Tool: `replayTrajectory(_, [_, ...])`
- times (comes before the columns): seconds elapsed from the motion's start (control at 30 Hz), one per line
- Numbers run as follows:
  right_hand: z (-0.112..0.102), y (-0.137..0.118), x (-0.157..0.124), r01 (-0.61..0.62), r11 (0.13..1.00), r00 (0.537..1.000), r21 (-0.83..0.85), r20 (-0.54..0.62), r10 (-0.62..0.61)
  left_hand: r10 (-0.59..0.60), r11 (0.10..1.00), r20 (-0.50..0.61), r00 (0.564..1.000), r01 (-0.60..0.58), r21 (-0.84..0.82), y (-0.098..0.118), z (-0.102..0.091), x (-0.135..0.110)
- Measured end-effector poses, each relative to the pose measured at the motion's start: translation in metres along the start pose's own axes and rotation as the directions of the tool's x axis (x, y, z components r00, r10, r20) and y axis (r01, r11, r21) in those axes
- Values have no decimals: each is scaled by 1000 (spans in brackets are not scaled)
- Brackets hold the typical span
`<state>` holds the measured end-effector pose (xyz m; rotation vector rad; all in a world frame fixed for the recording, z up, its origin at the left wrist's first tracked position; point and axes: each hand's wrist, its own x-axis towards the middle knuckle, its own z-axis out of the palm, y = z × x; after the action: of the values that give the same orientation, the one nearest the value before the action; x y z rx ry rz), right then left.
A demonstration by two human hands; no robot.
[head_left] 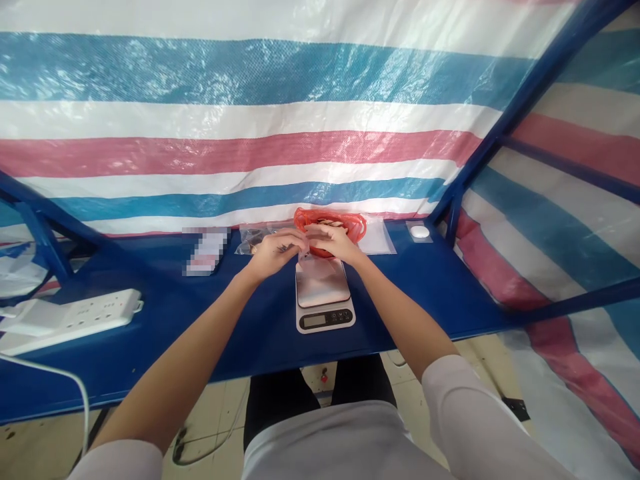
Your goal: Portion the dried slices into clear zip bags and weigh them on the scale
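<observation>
Two hands close together over the back edge of a digital kitchen scale: left hand curled, fingers pointing across to the right; right hand angled back toward it, fingers curved downward. Between the fingertips, a small pale item, too small to identify, long axis unreadable. Item roughly midway between the hands, perhaps slightly nearer the left. Grip: fingers closed in, not spread, hands almost touching; clamped on the item or not, impossible to tell from this view. Just behind the hands, a red-orange plastic bag, partly hidden by the right hand's fingers. Beside it on the blue table, a clear plastic bag with dark contents on the left and a translucent sleeve on the right. Scale platform bare in front of the hands, no contact visible.
</observation>
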<state>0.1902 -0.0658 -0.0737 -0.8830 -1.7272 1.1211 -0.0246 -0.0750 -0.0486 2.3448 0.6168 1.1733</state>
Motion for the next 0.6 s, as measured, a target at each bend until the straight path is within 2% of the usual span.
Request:
replayTrajectory(0.17, [2, 8, 0, 76, 996, 997, -52, -5, -76, -59, 998, -110, 992, 58, -18, -8, 4, -9])
replayTrajectory(0.3, [-3, 5, 6, 216, 939, 975, -267, 11, -221, -183, 979, -167, 969, 165, -119, -9, 6, -13])
replayTrajectory(0.4, [-6, 0, 7, 266, 892, 964, -367, 79, -255, -274, 944, -211, 938, 221, -244, -10, 10, -15])
replayTrajectory(0.47, [-7, -5, 6, 241, 884, 970, -401, 76, -230, -361, 901, -260, 895, 262, -347, -11, 14, -16])
replayTrajectory(0.53, [-7, -12, 4, 177, 877, 983, -447, 43, -176, -484, 821, -295, 824, 311, -479, -8, 16, -17])
replayTrajectory(0.6, [-9, -19, 2, 117, 866, 991, -487, 1, -133, -601, 714, -271, 752, 353, -605, -2, 16, -17])
